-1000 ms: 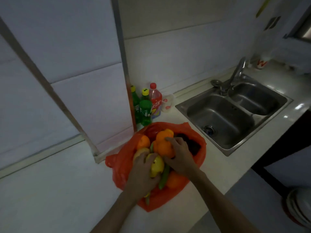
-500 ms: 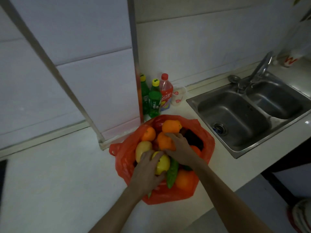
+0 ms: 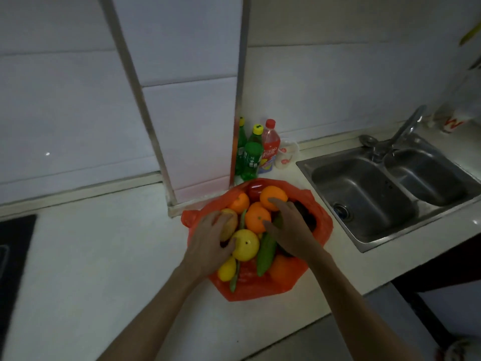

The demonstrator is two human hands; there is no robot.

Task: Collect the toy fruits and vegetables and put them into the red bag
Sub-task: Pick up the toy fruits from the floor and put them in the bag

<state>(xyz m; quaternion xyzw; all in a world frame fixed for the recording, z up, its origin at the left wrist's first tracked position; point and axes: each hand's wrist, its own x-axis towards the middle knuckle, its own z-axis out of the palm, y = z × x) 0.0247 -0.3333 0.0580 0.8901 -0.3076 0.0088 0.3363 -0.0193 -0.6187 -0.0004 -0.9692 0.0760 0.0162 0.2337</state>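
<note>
The red bag [image 3: 322,225] lies open on the white counter, heaped with toy produce. On top I see oranges [image 3: 256,217], a yellow round fruit [image 3: 246,244], a lemon [image 3: 227,269], a green cucumber [image 3: 265,252], a red apple [image 3: 253,191] and a pale pear-like fruit [image 3: 231,222]. My left hand [image 3: 210,241] rests with spread fingers on the pale fruit and the yellow one. My right hand [image 3: 291,227] lies over the pile's right side, fingers touching two oranges. What sits beneath the hands is hidden.
Two green bottles [image 3: 251,157], a red-capped bottle [image 3: 270,147] and a plastic cup [image 3: 286,155] stand behind the bag beside a metal post [image 3: 238,100]. A double steel sink [image 3: 364,194] with tap lies to the right. A dark hob edge [image 3: 15,243] is far left.
My left hand slid left from the yellow fruit onto the pale one. The right hand spread across the oranges. The view shifted, so the bag sits further right.
</note>
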